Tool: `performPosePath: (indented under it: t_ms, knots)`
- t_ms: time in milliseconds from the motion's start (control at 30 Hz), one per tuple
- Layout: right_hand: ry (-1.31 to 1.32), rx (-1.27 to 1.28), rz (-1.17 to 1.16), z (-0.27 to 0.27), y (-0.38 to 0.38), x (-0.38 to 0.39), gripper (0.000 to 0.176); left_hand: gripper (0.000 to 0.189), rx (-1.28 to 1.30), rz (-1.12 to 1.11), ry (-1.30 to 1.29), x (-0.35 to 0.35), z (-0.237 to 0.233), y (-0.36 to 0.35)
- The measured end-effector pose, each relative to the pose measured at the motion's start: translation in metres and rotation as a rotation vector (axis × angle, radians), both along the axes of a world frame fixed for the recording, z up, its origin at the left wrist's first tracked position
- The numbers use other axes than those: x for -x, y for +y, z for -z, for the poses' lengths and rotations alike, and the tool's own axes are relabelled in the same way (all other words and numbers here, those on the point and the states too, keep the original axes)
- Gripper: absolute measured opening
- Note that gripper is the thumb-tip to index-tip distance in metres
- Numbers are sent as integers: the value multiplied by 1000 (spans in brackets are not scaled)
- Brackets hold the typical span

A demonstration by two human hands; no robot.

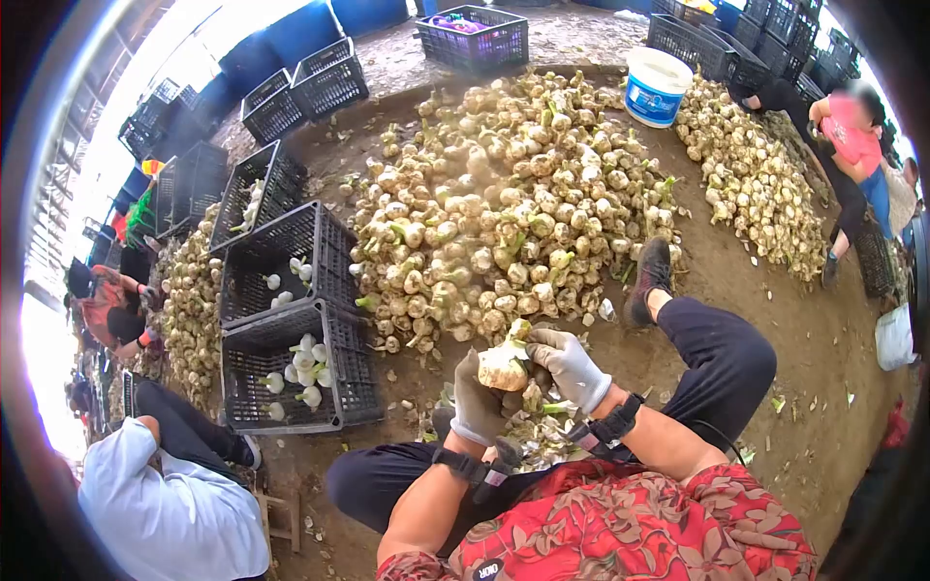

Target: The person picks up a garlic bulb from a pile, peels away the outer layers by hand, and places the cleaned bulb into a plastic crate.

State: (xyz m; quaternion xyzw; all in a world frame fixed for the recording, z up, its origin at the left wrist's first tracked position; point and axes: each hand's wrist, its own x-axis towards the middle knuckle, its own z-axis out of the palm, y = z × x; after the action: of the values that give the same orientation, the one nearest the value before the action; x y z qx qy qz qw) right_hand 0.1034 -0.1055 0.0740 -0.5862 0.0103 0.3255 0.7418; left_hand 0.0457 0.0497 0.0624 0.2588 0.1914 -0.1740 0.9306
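A garlic bulb (504, 370) with brownish skin and a short green stem is between my two gloved hands, above the dirt floor. My left hand (477, 399), in a dirty grey glove, is wrapped round the bulb from the left and below. On the other side, my right hand (570, 366), in a whitish glove, has its fingers pinched at the bulb's green stem and loose skin. Peeled husks (547, 426) lie beneath both hands. Just beyond them spreads a large pile of unpeeled garlic (504, 223).
Black crates (334, 382) with clean white bulbs stand at the left. A white and blue bucket (655, 92) is behind the pile. A person in a light shirt (174, 504) sits close at lower left. Other people sit by piles at far left and far right.
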Motion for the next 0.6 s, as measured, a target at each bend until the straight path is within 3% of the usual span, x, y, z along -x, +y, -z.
performPosePath:
  t_ms: [167,233,300,500,567,600]
  knots:
    - [55,-123,-14,1,-5,14,25,67,51,86,11,1,0,7]
    - [-282,92,-25,3,-2,16,26,65,119,106,-108,6,14,9]
    - [-186,132,-44,-14,-6,13,29,64,-201,-139,-189,8,15,0]
    - [13,-125,-23,-38,-14,2,36,68,-548,-207,-382,14,10,2]
    - [-35,-39,-44,-36,-11,1,35,68,-836,-189,-431,18,5,0]
    - [-61,24,-56,-35,-9,1,33,67,-859,-195,-461,19,11,2]
